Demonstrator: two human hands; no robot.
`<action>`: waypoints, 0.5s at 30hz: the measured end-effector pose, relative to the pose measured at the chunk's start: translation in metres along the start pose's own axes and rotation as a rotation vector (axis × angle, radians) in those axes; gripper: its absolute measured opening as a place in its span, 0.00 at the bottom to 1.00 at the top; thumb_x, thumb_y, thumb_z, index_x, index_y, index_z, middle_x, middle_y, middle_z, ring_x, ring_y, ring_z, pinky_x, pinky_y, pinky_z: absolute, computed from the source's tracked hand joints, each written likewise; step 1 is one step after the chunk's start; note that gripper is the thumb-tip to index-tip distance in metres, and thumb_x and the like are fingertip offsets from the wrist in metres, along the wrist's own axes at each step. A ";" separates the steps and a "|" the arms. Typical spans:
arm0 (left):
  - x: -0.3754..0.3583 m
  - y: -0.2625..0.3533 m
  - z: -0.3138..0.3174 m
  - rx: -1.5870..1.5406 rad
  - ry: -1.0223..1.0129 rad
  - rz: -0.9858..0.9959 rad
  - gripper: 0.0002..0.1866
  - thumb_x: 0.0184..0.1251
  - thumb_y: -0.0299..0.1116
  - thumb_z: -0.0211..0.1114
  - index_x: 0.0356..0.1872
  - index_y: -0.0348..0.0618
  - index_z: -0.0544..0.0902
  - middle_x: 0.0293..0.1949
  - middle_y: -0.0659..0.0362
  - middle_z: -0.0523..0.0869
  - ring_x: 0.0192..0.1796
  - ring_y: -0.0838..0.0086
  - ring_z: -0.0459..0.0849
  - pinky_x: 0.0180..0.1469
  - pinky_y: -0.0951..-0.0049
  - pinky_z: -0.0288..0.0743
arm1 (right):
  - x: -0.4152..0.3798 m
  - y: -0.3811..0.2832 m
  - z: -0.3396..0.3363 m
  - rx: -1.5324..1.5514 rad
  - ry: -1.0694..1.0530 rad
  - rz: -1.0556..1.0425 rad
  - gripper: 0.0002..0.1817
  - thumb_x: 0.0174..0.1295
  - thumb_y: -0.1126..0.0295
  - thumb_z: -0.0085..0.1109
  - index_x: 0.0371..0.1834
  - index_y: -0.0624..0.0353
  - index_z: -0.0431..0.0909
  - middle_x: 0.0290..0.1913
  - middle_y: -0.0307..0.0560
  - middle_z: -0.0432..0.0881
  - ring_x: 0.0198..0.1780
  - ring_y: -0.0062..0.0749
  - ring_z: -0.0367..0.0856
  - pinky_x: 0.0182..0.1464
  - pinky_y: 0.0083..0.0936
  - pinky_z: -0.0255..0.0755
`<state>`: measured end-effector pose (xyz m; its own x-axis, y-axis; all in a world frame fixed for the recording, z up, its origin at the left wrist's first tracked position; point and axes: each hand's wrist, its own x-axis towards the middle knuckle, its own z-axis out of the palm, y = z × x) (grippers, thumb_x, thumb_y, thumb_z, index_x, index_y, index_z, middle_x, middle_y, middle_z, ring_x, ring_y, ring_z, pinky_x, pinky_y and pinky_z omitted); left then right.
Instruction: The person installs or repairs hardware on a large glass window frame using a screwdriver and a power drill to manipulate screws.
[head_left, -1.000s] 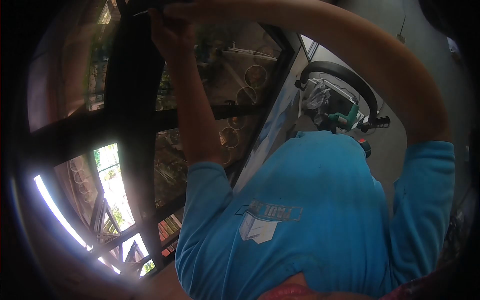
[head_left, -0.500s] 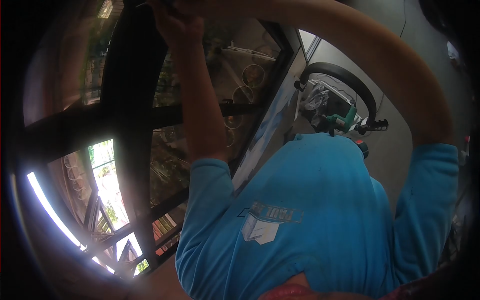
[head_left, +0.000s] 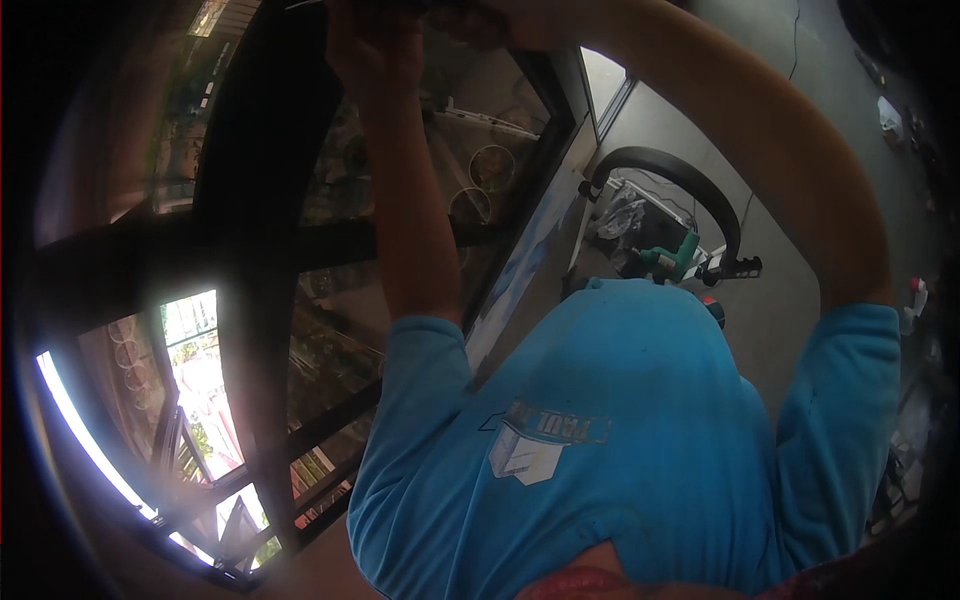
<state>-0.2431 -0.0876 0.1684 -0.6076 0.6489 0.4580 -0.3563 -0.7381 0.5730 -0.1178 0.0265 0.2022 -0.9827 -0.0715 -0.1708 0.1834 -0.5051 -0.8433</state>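
Observation:
My left hand [head_left: 378, 50] is raised at the top edge, beside the dark window frame. Its fingers curl round something dark that I cannot make out. From the right, my right hand [head_left: 500, 22] reaches across to the same place, its fingers bent and largely in shadow. Whatever lies between the two hands is too dark and too cut off to name. A thin pale tip [head_left: 305, 4] shows just left of my left hand. Behind my left forearm are dark glass panes [head_left: 340, 330] set in a black frame [head_left: 255, 240].
Below me, a black curved handle [head_left: 690, 165] rises over a platform holding a green power tool [head_left: 675, 258] and crumpled clear plastic [head_left: 620, 215]. A red and black item [head_left: 714, 311] shows beside my blue shirt [head_left: 640, 400]. The grey floor [head_left: 770, 330] lies to the right.
Both hands appear shifted slightly right in view, the right hand also a little higher. The view has moved a little, so the handle and green tool sit lower and further left.

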 end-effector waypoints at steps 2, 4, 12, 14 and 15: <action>0.007 0.001 -0.027 0.042 -0.067 0.003 0.22 0.76 0.46 0.55 0.54 0.35 0.78 0.43 0.54 0.86 0.44 0.68 0.85 0.51 0.65 0.79 | -0.028 0.010 0.043 -0.717 0.555 -0.560 0.26 0.68 0.48 0.46 0.33 0.65 0.74 0.24 0.49 0.78 0.25 0.35 0.78 0.28 0.33 0.70; 0.005 0.001 -0.028 0.039 -0.023 0.004 0.22 0.76 0.46 0.55 0.55 0.35 0.78 0.44 0.54 0.86 0.45 0.68 0.85 0.51 0.65 0.80 | -0.046 -0.001 0.050 -1.511 0.705 -0.754 0.24 0.66 0.51 0.50 0.39 0.67 0.74 0.30 0.56 0.82 0.32 0.38 0.83 0.33 0.34 0.74; -0.006 -0.004 -0.009 0.091 0.046 0.043 0.22 0.77 0.45 0.53 0.57 0.34 0.74 0.44 0.57 0.83 0.45 0.73 0.83 0.47 0.71 0.77 | -0.032 0.003 0.038 -0.551 0.399 -0.297 0.26 0.69 0.45 0.50 0.48 0.61 0.73 0.24 0.45 0.76 0.20 0.22 0.73 0.24 0.21 0.67; -0.005 -0.007 -0.019 0.047 0.023 0.045 0.23 0.76 0.44 0.55 0.57 0.33 0.74 0.44 0.57 0.83 0.45 0.74 0.83 0.47 0.72 0.77 | -0.036 0.010 0.046 -1.139 0.534 -0.655 0.24 0.69 0.48 0.53 0.47 0.63 0.73 0.21 0.40 0.75 0.17 0.21 0.70 0.20 0.17 0.63; -0.003 -0.007 -0.021 0.014 0.007 0.019 0.23 0.76 0.43 0.56 0.58 0.32 0.73 0.44 0.58 0.83 0.45 0.74 0.83 0.48 0.73 0.76 | -0.035 0.009 0.050 -1.134 0.506 -0.648 0.24 0.69 0.48 0.53 0.47 0.62 0.72 0.21 0.40 0.75 0.17 0.22 0.71 0.21 0.19 0.64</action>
<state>-0.2535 -0.0887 0.1487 -0.6193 0.6333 0.4642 -0.3346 -0.7477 0.5736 -0.0826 -0.0184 0.2257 -0.8282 0.3410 0.4447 -0.1341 0.6499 -0.7481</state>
